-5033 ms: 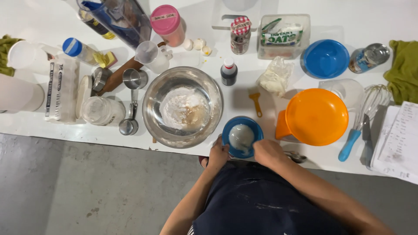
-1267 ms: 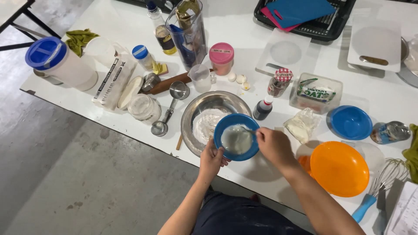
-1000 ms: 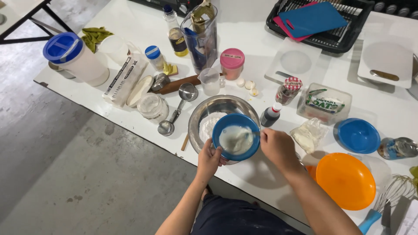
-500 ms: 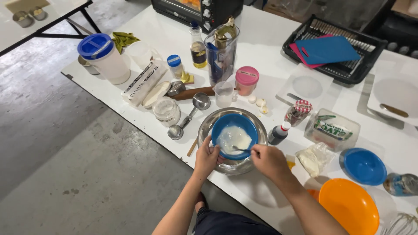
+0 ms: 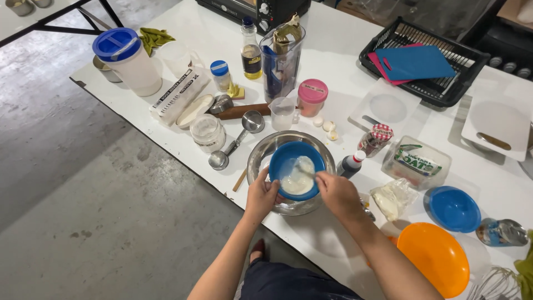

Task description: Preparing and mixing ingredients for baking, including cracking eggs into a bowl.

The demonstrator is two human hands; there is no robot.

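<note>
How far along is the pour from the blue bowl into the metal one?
Done: blue bowl is tilted above the metal bowl. In hand: left hand holds it; right hand scrapes its white batter. Left: much batter remains inside.

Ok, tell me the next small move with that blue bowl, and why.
Probably tip the blue bowl a bit further and scrape. The left hand holds it tilted over the metal bowl, white mix clings inside, and the right hand works a utensil in it.
</note>
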